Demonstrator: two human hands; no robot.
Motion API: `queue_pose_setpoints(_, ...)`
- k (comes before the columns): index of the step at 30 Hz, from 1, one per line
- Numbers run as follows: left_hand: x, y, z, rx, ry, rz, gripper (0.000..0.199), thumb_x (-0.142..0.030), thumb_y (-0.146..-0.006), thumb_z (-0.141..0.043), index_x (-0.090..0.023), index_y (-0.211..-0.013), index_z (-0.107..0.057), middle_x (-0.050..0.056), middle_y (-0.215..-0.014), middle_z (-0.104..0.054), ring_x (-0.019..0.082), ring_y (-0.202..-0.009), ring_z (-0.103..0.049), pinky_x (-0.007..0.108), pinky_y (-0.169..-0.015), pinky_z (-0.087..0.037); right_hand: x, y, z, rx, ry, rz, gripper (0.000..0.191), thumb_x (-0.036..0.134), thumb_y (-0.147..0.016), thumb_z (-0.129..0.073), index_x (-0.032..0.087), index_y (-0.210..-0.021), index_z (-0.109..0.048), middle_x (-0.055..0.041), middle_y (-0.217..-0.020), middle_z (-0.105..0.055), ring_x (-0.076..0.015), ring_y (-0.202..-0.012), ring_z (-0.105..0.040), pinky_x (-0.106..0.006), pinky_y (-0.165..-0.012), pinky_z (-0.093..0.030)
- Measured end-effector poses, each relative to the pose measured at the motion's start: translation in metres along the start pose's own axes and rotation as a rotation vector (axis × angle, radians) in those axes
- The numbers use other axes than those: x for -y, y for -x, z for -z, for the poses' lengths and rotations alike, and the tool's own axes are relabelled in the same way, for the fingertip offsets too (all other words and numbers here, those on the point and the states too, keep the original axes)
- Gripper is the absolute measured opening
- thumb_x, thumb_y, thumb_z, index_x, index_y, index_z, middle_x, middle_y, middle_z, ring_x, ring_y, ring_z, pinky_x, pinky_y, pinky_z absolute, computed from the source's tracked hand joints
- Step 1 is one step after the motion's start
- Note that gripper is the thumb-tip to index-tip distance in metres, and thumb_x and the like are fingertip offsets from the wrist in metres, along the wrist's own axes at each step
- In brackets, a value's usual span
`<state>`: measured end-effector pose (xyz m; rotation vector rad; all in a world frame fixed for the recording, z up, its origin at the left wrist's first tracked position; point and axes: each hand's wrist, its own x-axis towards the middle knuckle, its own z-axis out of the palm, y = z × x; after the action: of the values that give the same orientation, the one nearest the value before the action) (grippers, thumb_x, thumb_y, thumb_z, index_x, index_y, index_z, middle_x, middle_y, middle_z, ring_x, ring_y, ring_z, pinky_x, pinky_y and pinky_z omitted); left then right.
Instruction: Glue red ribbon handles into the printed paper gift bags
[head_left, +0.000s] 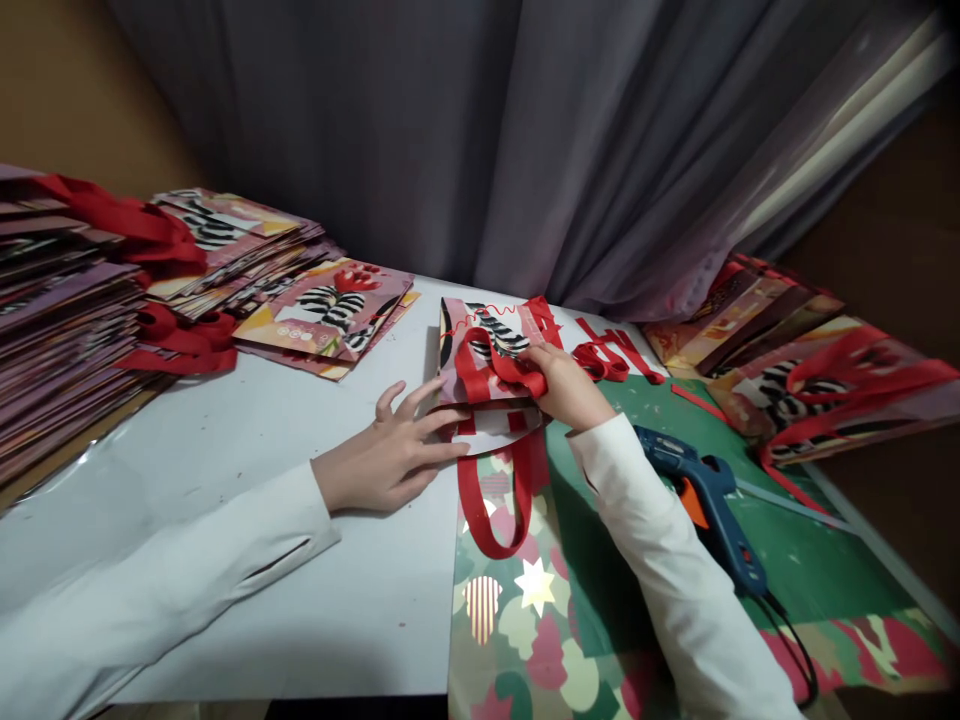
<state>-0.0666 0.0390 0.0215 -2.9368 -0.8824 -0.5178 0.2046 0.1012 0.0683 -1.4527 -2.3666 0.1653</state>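
The paper bag (448, 377) lies near the middle of the table's (300, 560) far edge. The left hand (386, 455), open with fingers spread, steadies its left side; the right hand (566, 385) pinches the red ribbon (476, 375). Light, flat pressure near the mouth should prevent creasing, and the loop is best guided untwisted, its ends level.

White table (247, 450) | stacked printed bags (322, 315) | red ribbon pieces (636, 353) | green sheet (600, 520)
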Motion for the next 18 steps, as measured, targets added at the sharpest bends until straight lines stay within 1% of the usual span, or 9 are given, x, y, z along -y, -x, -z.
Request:
queue_pose_setpoints(3, 0.003, -0.002, 0.003, 0.073, 0.005, -0.011, 0.047, -0.021, -0.087, -0.049, -0.037, -0.13, -0.056, 0.009, -0.138, -0.048, 0.04, -0.144, -0.015, 0.063, -0.104, -0.016, -0.004, 0.001, 0.006, 0.039, -0.086, 0.011, 0.044, 0.015, -0.075, -0.069, 0.016, -0.118, -0.058, -0.0121, -0.123, -0.063, -0.0256, -0.114, -0.059, -0.036, -0.097, -0.045)
queue_pose_setpoints(5, 0.004, -0.003, 0.002, 0.078, 0.003, 0.001, 0.049, -0.02, -0.086, -0.049, -0.038, -0.131, -0.056, 0.009, -0.141, -0.044, 0.042, -0.142, -0.018, 0.06, -0.1, -0.023, -0.004, 0.007, 0.012, 0.066, -0.111, 0.023, 0.058, 0.017, -0.072, -0.075, 0.016, -0.126, -0.054, -0.0139, -0.133, -0.057, -0.0269, -0.121, -0.055, -0.038, -0.102, -0.043)
queue_pose_setpoints(7, 0.005, -0.002, 0.0, 0.093, 0.006, 0.022, 0.051, -0.02, -0.085, -0.049, -0.04, -0.132, -0.054, 0.008, -0.143, -0.042, 0.043, -0.139, -0.022, 0.055, -0.095, -0.029, 0.001, 0.021, 0.018, 0.016, -0.083, 0.027, 0.068, 0.016, -0.069, -0.077, 0.015, -0.131, -0.049, -0.0163, -0.14, -0.05, -0.0293, -0.13, -0.047, -0.042, -0.106, -0.04)
queue_pose_setpoints(9, 0.004, -0.002, -0.001, 0.108, 0.005, 0.044, 0.053, -0.02, -0.085, -0.049, -0.042, -0.134, -0.052, 0.007, -0.143, -0.041, 0.043, -0.137, -0.025, 0.052, -0.092, -0.031, 0.016, 0.042, 0.02, -0.162, -0.033, -0.032, 0.052, 0.019, -0.076, -0.072, 0.014, -0.124, -0.053, -0.0168, -0.131, -0.054, -0.0305, -0.126, -0.049, -0.046, -0.103, -0.041)
queue_pose_setpoints(11, 0.002, -0.002, -0.001, 0.111, -0.002, 0.058, 0.054, -0.02, -0.085, -0.049, -0.042, -0.134, -0.052, 0.007, -0.142, -0.041, 0.043, -0.137, -0.026, 0.05, -0.09, -0.031, 0.037, 0.067, 0.016, -0.358, -0.031, -0.146, 0.017, 0.023, -0.09, -0.056, 0.015, -0.105, -0.059, -0.0132, -0.106, -0.063, -0.0274, -0.105, -0.059, -0.045, -0.091, -0.048)
queue_pose_setpoints(12, 0.001, -0.002, -0.001, 0.108, -0.006, 0.061, 0.054, -0.02, -0.085, -0.049, -0.042, -0.134, -0.052, 0.007, -0.141, -0.042, 0.043, -0.137, -0.025, 0.049, -0.09, -0.031, 0.05, 0.08, 0.011, -0.389, -0.062, -0.178, 0.014, 0.023, -0.094, -0.048, 0.016, -0.096, -0.06, -0.0111, -0.096, -0.064, -0.0253, -0.096, -0.06, -0.043, -0.086, -0.05)
queue_pose_setpoints(14, -0.003, -0.002, -0.002, 0.096, -0.017, 0.065, 0.054, -0.02, -0.085, -0.048, -0.042, -0.134, -0.052, 0.007, -0.14, -0.042, 0.043, -0.137, -0.025, 0.049, -0.09, -0.031, 0.073, 0.104, -0.004, -0.172, -0.14, -0.069, 0.018, 0.022, -0.095, -0.045, 0.018, -0.097, -0.062, -0.0094, -0.098, -0.066, -0.0229, -0.095, -0.062, -0.039, -0.085, -0.052)
queue_pose_setpoints(16, -0.006, -0.002, -0.003, 0.069, -0.032, 0.067, 0.053, -0.019, -0.084, -0.048, -0.041, -0.133, -0.053, 0.007, -0.139, -0.042, 0.042, -0.137, -0.024, 0.048, -0.09, -0.031, 0.09, 0.121, -0.02, 0.02, -0.164, 0.062, 0.03, 0.026, -0.094, -0.051, 0.016, -0.12, -0.059, -0.0113, -0.123, -0.063, -0.0246, -0.116, -0.057, -0.041, -0.099, -0.049)
queue_pose_setpoints(18, -0.008, -0.001, -0.004, 0.039, -0.05, 0.069, 0.053, -0.019, -0.084, -0.048, -0.04, -0.132, -0.054, 0.008, -0.139, -0.041, 0.042, -0.137, -0.023, 0.047, -0.089, -0.031, 0.099, 0.131, -0.035, 0.119, -0.16, 0.12, 0.047, 0.031, -0.093, -0.055, 0.013, -0.136, -0.05, -0.0116, -0.14, -0.054, -0.0257, -0.129, -0.049, -0.043, -0.11, -0.042)
